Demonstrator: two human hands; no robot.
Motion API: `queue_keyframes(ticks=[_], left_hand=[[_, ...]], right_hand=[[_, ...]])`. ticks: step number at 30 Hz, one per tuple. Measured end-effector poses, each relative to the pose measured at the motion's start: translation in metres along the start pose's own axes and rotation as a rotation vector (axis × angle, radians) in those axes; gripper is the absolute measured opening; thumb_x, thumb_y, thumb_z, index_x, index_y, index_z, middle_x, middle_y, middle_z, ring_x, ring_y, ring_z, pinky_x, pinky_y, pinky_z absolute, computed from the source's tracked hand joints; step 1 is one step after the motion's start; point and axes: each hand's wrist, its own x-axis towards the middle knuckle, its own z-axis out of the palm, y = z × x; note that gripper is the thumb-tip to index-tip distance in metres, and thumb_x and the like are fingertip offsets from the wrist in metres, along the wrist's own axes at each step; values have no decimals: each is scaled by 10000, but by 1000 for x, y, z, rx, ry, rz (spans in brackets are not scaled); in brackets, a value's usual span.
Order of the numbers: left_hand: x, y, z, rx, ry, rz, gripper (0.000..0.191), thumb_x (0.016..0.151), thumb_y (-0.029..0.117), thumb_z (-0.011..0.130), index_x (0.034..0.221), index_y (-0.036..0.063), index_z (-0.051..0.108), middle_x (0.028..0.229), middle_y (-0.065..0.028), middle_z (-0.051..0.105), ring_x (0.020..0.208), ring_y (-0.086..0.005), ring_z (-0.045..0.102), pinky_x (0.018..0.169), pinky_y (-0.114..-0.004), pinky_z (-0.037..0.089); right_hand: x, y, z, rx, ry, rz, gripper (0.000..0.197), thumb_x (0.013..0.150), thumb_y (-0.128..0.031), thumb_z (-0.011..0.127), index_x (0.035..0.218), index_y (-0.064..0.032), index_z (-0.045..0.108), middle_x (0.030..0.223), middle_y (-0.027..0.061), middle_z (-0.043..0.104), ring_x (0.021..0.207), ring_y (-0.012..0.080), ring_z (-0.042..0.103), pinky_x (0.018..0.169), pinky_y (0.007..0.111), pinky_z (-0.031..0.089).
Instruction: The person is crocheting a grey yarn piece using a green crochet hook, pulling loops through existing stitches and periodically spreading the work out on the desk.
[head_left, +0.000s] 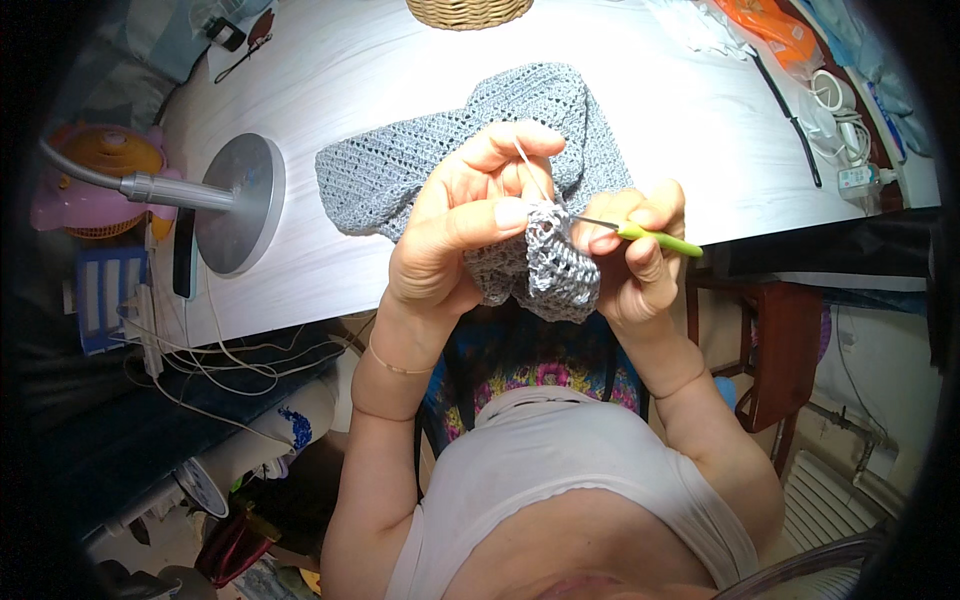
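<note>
My left hand (461, 202) pinches the top edge of a grey crocheted piece (559, 262) between thumb and fingers. A strand of yarn (531, 169) runs taut from its raised index finger down to the work. In my right hand (637, 240) is a crochet hook with a green handle (664, 239); its metal shaft points left into the stitches at the edge, and its tip is hidden there. The rest of the grey openwork fabric (397, 161) lies in folds on the white table behind my hands, and part of it hangs over the near edge.
A lamp's round metal base (244, 202) stands on the table (300, 292) at the left, near a phone (184, 251) and a pink fan (105, 172). Cables hang below. At the back is a wicker basket (470, 13); a small bottle (862, 180) and coiled cable (855, 139) lie right.
</note>
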Motion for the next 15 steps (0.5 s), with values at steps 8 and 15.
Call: queue_keyframes(ticks=[8,15], left_hand=[[1,-2,18,917,152,487,673,705,-41,616,1288,-21,281,689,15,529,502,29,368,455,-100,282],[10,8,8,1417,56,885,730,670,-60,606,1287,-50,216,1353,-231,217,677,-79,571,506,-147,462]], right_hand=[[21,-5,15,133,120,205,199,788,-142,616,852,-40,457,757,87,568,690,127,558,646,230,476],[39,-14,14,-690,-219,-308,211,768,-56,618,912,14,480,882,186,585,743,155,578,678,229,481]])
